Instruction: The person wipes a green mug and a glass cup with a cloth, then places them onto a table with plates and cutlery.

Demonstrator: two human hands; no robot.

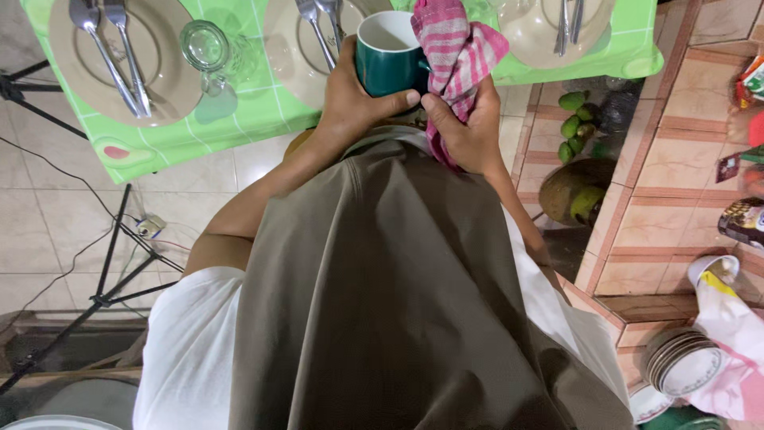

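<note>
My left hand (354, 99) grips a dark green mug (387, 60) with a white inside, held upright close to my body. My right hand (469, 131) holds a pink and white checked cloth (458, 48) pressed against the mug's right side. The cloth drapes up over the mug's rim and down under my palm. Both hands hover above the near edge of a table with a green checked tablecloth (239, 111). A brown apron covers my front below the hands.
On the table lie a beige plate with two pieces of cutlery (119, 56), a clear glass jar on its side (211, 48), and two more plates with cutlery (306, 40). At right are green fruit (573, 123), stacked plates (684, 362), and a tiled counter (684, 135). Tripod legs (111, 263) stand at left.
</note>
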